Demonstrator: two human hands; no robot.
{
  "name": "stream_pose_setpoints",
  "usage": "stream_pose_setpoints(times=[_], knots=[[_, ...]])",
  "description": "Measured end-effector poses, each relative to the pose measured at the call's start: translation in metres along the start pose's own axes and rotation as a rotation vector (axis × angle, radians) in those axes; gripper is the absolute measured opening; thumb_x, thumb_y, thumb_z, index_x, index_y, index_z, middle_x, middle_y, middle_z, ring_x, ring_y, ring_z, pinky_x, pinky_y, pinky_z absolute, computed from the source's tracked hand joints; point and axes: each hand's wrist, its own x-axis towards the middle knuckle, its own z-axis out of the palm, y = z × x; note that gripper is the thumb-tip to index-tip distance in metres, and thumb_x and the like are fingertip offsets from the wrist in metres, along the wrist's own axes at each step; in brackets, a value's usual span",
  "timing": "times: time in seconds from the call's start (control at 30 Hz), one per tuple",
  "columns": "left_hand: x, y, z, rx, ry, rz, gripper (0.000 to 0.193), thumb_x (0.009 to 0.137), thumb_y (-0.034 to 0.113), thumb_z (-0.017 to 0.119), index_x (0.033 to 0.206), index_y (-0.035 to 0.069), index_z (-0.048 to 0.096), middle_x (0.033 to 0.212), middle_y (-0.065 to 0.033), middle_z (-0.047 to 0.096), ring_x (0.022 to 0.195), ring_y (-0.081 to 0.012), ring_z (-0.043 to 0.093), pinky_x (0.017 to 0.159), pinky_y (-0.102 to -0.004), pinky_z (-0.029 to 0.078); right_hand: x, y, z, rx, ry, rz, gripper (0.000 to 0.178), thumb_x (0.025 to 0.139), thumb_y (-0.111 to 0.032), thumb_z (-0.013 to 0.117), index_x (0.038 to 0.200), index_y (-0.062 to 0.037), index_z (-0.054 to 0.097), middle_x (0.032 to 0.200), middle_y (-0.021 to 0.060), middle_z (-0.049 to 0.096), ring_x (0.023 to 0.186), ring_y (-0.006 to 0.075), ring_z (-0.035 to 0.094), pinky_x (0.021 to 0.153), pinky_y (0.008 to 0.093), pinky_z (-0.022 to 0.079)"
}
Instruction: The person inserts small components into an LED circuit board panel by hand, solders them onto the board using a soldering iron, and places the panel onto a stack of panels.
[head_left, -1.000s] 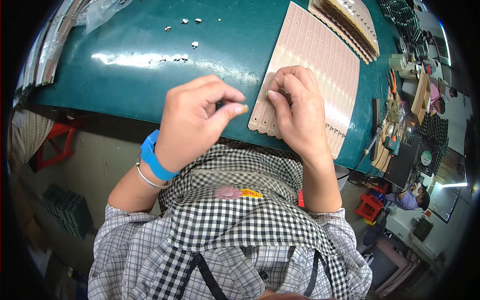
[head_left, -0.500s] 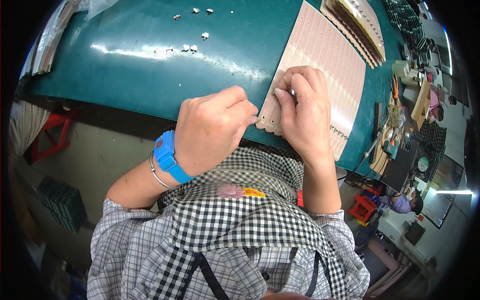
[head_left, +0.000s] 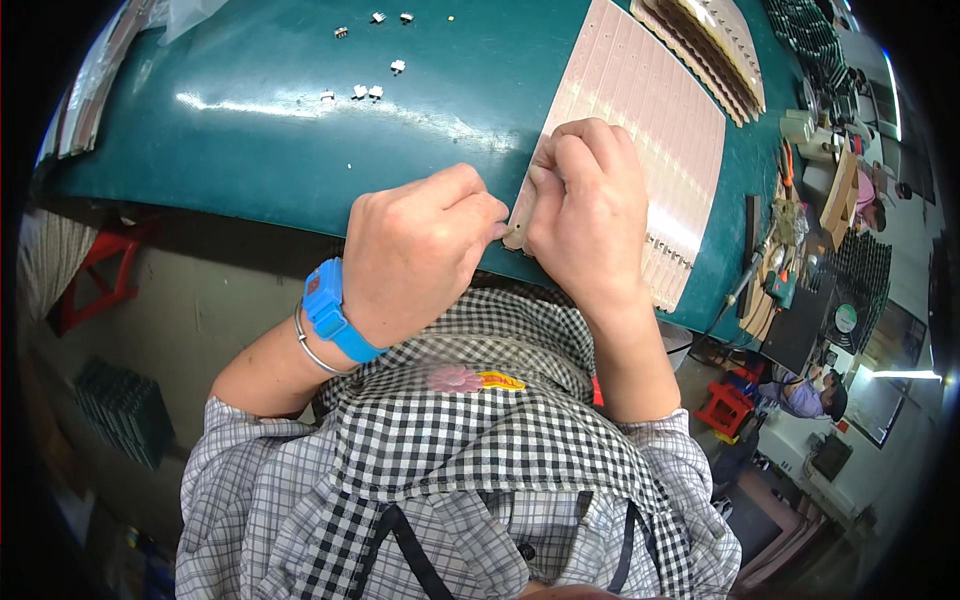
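Work appears to be partway along on a pinkish panel of joined strips (head_left: pixel 640 130), which is laid on the green desk (head_left: pixel 250 150) toward one o'clock. A short row of small fitted parts (head_left: pixel 668 252) can be seen near its scalloped edge at five o'clock, so that end is judged to be done. None can be made out at the seven o'clock corner, where filling is probably still needed. Seven or so loose parts (head_left: pixel 360 92) are left scattered toward eleven o'clock, and a stack of similar panels (head_left: pixel 715 50) is placed at one o'clock, cut off by the frame.

The left hand (head_left: pixel 415 235) is brought to the seven o'clock corner with its fingers (head_left: pixel 490 215) pinched together; whether a part is gripped cannot be told. The right hand (head_left: pixel 590 215) is curled over the panel, thumb against forefinger, and anything held inside is concealed. The strips beneath it are also covered, so their filling cannot be judged. Holes are too small to be counted.
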Motion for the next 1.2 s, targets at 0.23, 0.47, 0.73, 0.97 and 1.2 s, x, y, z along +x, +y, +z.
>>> stream_pose_setpoints(times=[0.23, 0.47, 0.73, 0.97, 1.2], knots=[[0.004, 0.004, 0.0, -0.075, -0.043, 0.001, 0.019, 0.073, -0.007, 0.073, 0.09, 0.001, 0.071, 0.088, -0.0104, 0.07, 0.071, -0.0233, 0.069, 0.059, -0.0297, 0.055, -0.013, 0.028, -0.046, 0.165, 0.119, 0.172, 0.017, 0.08, -0.002, 0.068, 0.097, -0.0024, 0.064, 0.098, 0.0124, 0.064, 0.093, 0.0314, 0.061, 0.083, 0.0382, 0.049], [0.002, 0.019, 0.0, -0.02, -0.143, 0.025, 0.021, 0.078, -0.011, 0.068, 0.096, 0.0, 0.071, 0.099, -0.0146, 0.073, 0.086, -0.0272, 0.073, 0.072, -0.0313, 0.058, -0.12, 0.107, -0.1, -0.274, 0.196, 0.654, 0.015, 0.088, -0.002, 0.06, 0.102, -0.0019, 0.065, 0.096, 0.0167, 0.068, 0.091, 0.0349, 0.065, 0.08, 0.0418, 0.051], [-0.001, 0.022, 0.005, -0.048, -0.104, -0.134, 0.029, 0.075, -0.015, 0.069, 0.1, 0.0, 0.073, 0.098, -0.0118, 0.074, 0.066, -0.0087, 0.061, 0.052, -0.0202, 0.043, -0.156, 0.102, -0.094, 0.301, 0.236, 0.799, 0.031, 0.081, 0.014, 0.059, 0.108, 0.0, 0.064, 0.087, 0.0075, 0.068, 0.084, 0.016, 0.065, 0.078, 0.0274, 0.049], [0.01, 0.021, 0.003, -0.063, 0.102, 0.058, 0.026, 0.074, -0.018, 0.069, 0.092, 0.001, 0.074, 0.089, -0.0086, 0.067, 0.076, -0.0125, 0.061, 0.065, -0.0234, 0.05, -0.164, 0.106, -0.085, 0.69, 0.5, 0.57, 0.024, 0.071, 0.015, 0.07, 0.092, 0.0036, 0.069, 0.099, 0.0076, 0.063, 0.095, 0.0176, 0.061, 0.086, 0.0275, 0.048], [0.021, 0.046, -0.025, -0.14, 0.263, 0.22, 0.027, 0.073, -0.017, 0.069, 0.093, 0.0, 0.07, 0.094, -0.0086, 0.063, 0.081, -0.0134, 0.059, 0.065, -0.023, 0.046, -0.146, 0.104, -0.105, 0.818, 0.738, 0.227, 0.033, 0.077, 0.003, 0.075, 0.109, 0.006, 0.066, 0.118, 0.0159, 0.06, 0.111, 0.026, 0.06, 0.099, 0.037, 0.045]])
